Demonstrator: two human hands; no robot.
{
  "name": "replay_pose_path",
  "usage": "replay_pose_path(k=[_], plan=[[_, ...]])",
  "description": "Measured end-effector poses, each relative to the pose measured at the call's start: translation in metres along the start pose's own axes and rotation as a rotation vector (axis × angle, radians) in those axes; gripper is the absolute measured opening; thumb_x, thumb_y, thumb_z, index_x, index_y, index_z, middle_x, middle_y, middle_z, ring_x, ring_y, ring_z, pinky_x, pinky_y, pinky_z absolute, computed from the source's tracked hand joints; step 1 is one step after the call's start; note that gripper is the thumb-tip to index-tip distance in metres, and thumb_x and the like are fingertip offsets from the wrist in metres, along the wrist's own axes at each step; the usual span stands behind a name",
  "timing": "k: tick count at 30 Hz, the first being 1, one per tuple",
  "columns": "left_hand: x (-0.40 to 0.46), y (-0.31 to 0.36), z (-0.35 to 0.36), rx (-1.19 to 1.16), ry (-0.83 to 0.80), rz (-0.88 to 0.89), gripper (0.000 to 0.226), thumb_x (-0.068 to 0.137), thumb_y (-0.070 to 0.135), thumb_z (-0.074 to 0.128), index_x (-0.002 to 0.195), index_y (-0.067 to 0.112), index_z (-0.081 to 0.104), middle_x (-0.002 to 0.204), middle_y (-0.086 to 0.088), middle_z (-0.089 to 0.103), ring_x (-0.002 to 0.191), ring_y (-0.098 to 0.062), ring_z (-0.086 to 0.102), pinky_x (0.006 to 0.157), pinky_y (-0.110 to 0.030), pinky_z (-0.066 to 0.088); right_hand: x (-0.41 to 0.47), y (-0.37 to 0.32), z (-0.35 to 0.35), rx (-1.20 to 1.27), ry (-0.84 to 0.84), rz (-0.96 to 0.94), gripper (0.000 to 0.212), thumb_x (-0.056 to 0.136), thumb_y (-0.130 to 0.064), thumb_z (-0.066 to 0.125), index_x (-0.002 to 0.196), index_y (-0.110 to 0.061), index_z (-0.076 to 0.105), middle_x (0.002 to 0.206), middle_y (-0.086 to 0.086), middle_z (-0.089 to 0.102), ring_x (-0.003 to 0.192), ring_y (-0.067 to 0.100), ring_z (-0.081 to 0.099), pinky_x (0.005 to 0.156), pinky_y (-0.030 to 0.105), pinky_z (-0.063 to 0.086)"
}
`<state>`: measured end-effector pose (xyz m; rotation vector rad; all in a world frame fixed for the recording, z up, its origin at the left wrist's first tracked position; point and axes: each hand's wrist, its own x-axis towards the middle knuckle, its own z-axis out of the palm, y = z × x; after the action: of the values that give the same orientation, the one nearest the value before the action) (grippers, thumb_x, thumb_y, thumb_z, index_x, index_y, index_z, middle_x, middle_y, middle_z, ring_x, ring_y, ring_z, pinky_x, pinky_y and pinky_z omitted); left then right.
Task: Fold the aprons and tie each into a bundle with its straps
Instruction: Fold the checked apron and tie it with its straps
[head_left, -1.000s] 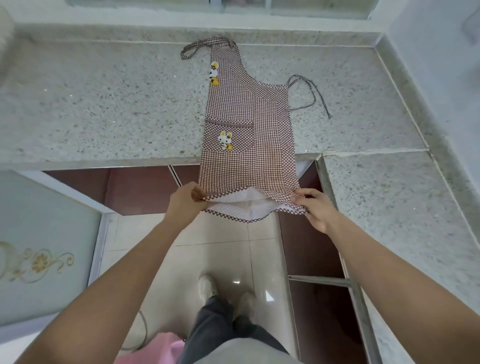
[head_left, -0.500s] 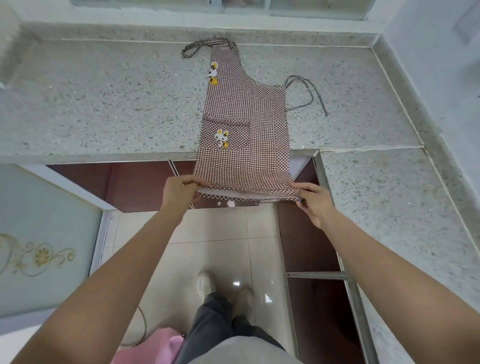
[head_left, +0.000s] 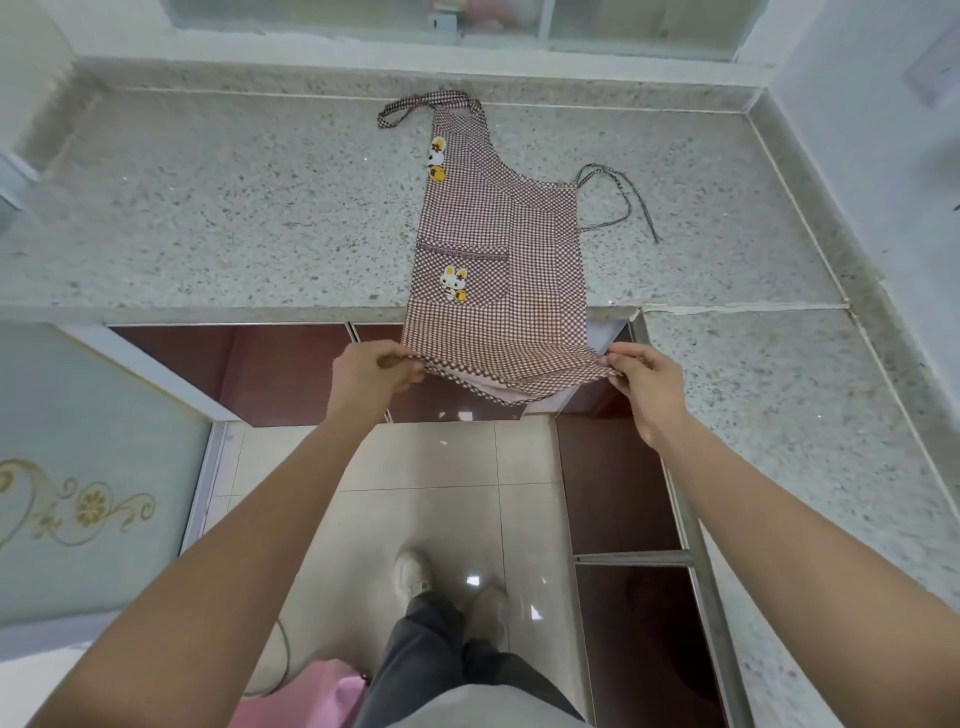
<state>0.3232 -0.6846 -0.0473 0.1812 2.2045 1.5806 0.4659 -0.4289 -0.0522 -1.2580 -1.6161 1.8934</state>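
Speckled stone counter (head_left: 208, 208) supports the checked apron (head_left: 498, 249) while left hand (head_left: 371, 371) and right hand (head_left: 644, 384) pinch its hem corners, seemingly to fold it upward.

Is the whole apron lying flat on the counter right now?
No. The apron's bottom hem hangs past the counter edge, pinched by the left hand and right hand.

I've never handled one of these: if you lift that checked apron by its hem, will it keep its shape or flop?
Probably flop: the apron sags between the left hand and right hand pinching its hem. It seems light, since fingertip pinches hold it. The straps look likely to trail.
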Motion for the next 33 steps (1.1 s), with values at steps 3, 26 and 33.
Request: replay_pose_path(k=[3, 26, 33], plan=[[0.003, 0.012, 0.003, -0.036, 0.056, -0.01, 0.011, 0.086, -0.001, 0.062, 0.092, 0.008, 0.067, 0.069, -0.001, 0.064, 0.053, -0.001, 0.065, 0.055, -0.018, 0.056, 0.003, -0.01, -0.002, 0.209, -0.055, 0.049, 0.028, 0.089, 0.008, 0.035, 0.085, -0.001, 0.061, 0.088, 0.009, 0.061, 0.086, 0.012, 0.06, 0.081, 0.018, 0.053], [0.183, 0.137, 0.028, -0.047, 0.401, -0.047, 0.005, 0.097, 0.007, 0.046, 0.096, 0.011, 0.05, 0.085, -0.001, 0.057, 0.04, -0.007, 0.059, 0.045, -0.027, 0.054, 0.144, -0.133, 0.065, 0.045, -0.121, -0.061, 0.052, 0.077, 0.027, 0.052, 0.126, 0.009, 0.047, 0.117, 0.015, 0.056, 0.1, 0.022, 0.063, 0.072, 0.021, 0.056], [0.303, 0.172, 0.04, 0.218, 0.398, -0.007, 0.015, 0.096, 0.014, 0.04, 0.106, 0.011, 0.051, 0.085, 0.0, 0.055, 0.083, -0.03, 0.065, 0.074, -0.046, 0.056, 0.242, -0.183, 0.117, 0.064, 0.045, -0.025, 0.016, 0.089, 0.007, 0.057, 0.075, 0.0, 0.06, 0.081, 0.018, 0.062, 0.045, 0.012, 0.065, 0.05, 0.018, 0.055]])
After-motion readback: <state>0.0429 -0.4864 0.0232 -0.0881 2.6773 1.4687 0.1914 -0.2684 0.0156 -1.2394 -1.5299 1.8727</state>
